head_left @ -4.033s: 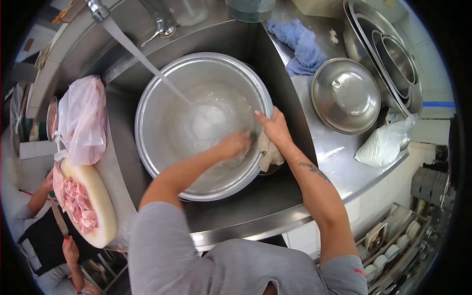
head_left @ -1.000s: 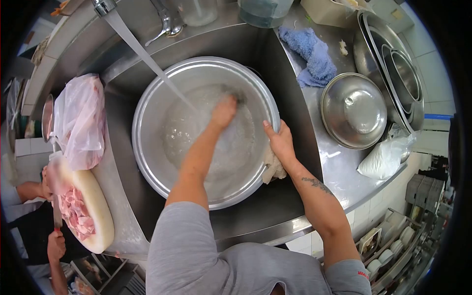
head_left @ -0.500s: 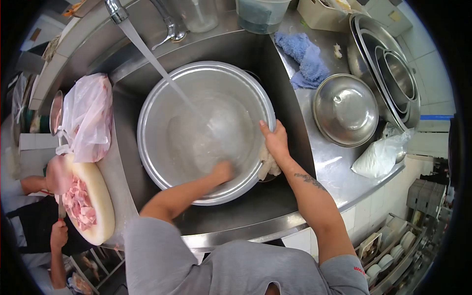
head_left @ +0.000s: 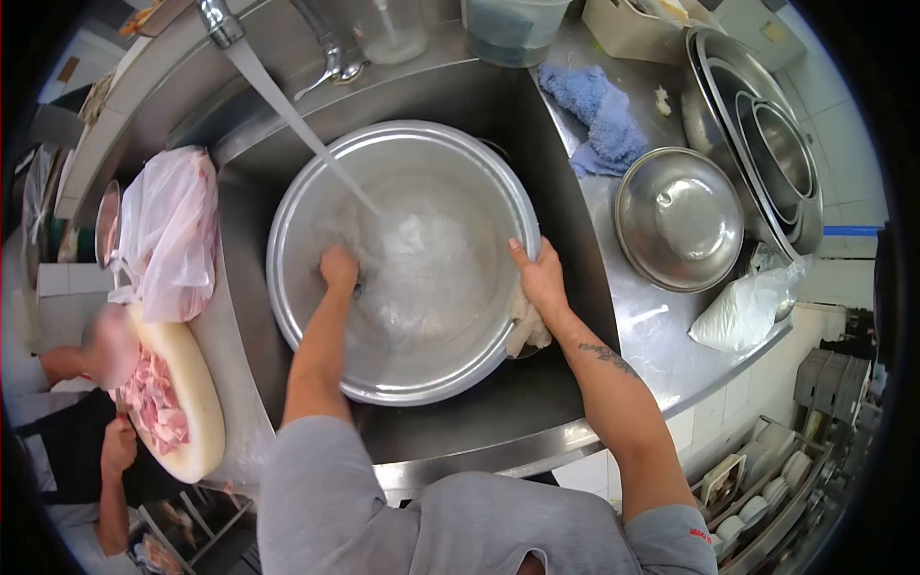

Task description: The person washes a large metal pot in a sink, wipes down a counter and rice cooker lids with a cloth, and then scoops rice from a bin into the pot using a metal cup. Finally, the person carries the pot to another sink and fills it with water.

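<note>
Steel bowl (head_left: 450,158) set in the sink (head_left: 479,422), filling most of the basin. Water (head_left: 302,125) from the tap (head_left: 216,21) streams in and pools, foaming, at the bottom. The left hand (head_left: 338,266) lies curled against the inner left wall (whether it grips anything cannot be told). The right hand (head_left: 540,278) clamps the right rim, thumb inside, above a pale rag (head_left: 529,331) wedged between bowl and sink wall. Gaps around the rim are narrow, with wider room at the front. Right counter: towel (head_left: 599,115), inverted basin (head_left: 680,218). Left: board (head_left: 196,422) bearing meat (head_left: 149,398).
</note>
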Available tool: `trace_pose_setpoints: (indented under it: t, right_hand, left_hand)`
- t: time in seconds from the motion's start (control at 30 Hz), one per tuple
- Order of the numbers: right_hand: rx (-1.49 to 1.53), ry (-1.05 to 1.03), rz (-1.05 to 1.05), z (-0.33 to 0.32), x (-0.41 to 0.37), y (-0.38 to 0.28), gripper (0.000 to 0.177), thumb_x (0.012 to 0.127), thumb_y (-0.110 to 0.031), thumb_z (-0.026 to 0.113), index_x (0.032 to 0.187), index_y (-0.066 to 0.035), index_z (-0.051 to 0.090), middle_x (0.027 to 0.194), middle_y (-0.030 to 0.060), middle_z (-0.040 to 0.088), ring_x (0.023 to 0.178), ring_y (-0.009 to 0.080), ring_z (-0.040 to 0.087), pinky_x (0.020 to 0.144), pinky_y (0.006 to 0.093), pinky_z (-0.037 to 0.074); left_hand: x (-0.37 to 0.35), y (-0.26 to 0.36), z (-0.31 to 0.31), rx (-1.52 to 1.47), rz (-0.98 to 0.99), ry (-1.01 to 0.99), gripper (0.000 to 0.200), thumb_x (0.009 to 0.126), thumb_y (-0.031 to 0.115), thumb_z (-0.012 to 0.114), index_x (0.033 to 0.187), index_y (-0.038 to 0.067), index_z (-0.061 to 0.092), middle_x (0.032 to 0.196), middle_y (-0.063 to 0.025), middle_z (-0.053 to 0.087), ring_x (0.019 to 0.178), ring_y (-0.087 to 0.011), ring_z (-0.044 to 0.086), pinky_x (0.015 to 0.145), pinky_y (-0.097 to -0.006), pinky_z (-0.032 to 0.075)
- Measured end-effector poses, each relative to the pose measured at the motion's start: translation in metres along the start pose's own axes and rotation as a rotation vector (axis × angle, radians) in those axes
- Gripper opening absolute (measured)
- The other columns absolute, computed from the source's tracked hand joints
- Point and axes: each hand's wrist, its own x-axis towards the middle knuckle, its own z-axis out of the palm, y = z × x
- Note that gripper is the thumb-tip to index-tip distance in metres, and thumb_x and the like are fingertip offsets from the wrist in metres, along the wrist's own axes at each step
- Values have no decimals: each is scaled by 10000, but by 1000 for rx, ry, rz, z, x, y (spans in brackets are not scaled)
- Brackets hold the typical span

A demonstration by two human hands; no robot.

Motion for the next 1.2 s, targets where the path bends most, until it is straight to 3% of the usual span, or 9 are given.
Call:
trace_pose_setpoints:
  t: [0.17, 0.2, 0.3, 0.53, 0.77, 0.83, 0.9, 1.03, 1.2]
  right_hand:
    - [-37, 7, -13, 0, 1, -1, 411, 797, -319, 604, 957, 56, 545, 865, 228, 620, 840, 339, 613, 729, 364, 457]
    - [-40, 8, -17, -1, 2, -3, 413, 796, -318, 604, 958, 57, 545, 867, 229, 620, 843, 340, 612, 730, 365, 457]
    - [-35, -6, -19, -1, -2, -3, 420, 795, -319, 605, 962, 62, 544, 869, 231, 619, 850, 340, 611, 733, 370, 457]
    - [-35, 4, -7, 0, -3, 0, 442, 793, -346, 603, 970, 55, 544, 859, 222, 621, 832, 336, 613, 725, 368, 455]
    - [47, -10, -21, 1, 0, 8, 430, 794, -339, 606, 960, 52, 543, 843, 207, 624, 816, 312, 616, 719, 358, 453]
    - [52, -18, 11, 2, 0, 7, 422, 793, -331, 609, 956, 54, 545, 840, 206, 623, 814, 306, 616, 718, 356, 453]
    - [49, -25, 45, -1, -3, -3, 417, 793, -322, 612, 953, 57, 546, 837, 205, 623, 812, 301, 616, 717, 354, 453]
    - [49, 2, -14, 2, -1, 6, 404, 792, -316, 615, 932, 57, 549, 825, 201, 622, 795, 292, 615, 708, 352, 451]
    - [106, 13, -63, 0, 1, 3, 390, 777, -305, 632, 901, 56, 553, 804, 200, 620, 766, 292, 614, 690, 355, 452]
  left_hand:
    - [68, 130, 40, -266, 241, 254, 128, 677, 119, 560, 685, 11, 627, 765, -184, 616, 749, -320, 603, 695, -413, 465]
    - [50, 156, 37, -379, 457, 312, 197, 747, 115, 496, 641, -4, 612, 763, -213, 588, 788, -369, 545, 823, -449, 397]
    - [-33, 202, 58, -534, 807, 344, 170, 696, 48, 469, 834, -8, 551, 829, -204, 513, 852, -369, 490, 764, -449, 400]
    - [-153, 86, -12, -439, 1380, -224, 228, 698, 42, 495, 906, 3, 580, 997, -165, 507, 926, -335, 485, 820, -420, 412]
    - [-45, 202, 34, -229, 1059, 304, 235, 733, 86, 467, 922, 15, 586, 995, -168, 551, 943, -335, 515, 846, -414, 412]
    - [3, 195, 6, -195, 863, 76, 228, 776, 89, 440, 934, 11, 585, 997, -180, 559, 958, -333, 525, 847, -411, 413]
    - [48, 158, 9, -109, 828, 355, 161, 740, 99, 483, 846, 58, 597, 977, -176, 590, 935, -306, 565, 783, -408, 450]
    - [52, 66, -4, -296, 410, 49, 193, 787, 104, 475, 917, 30, 596, 1065, -183, 556, 1022, -308, 525, 825, -401, 432]
    - [-37, -28, 0, 494, 517, -318, 290, 796, 209, 503, 1001, 29, 603, 1116, -181, 523, 1017, -337, 501, 827, -443, 433]
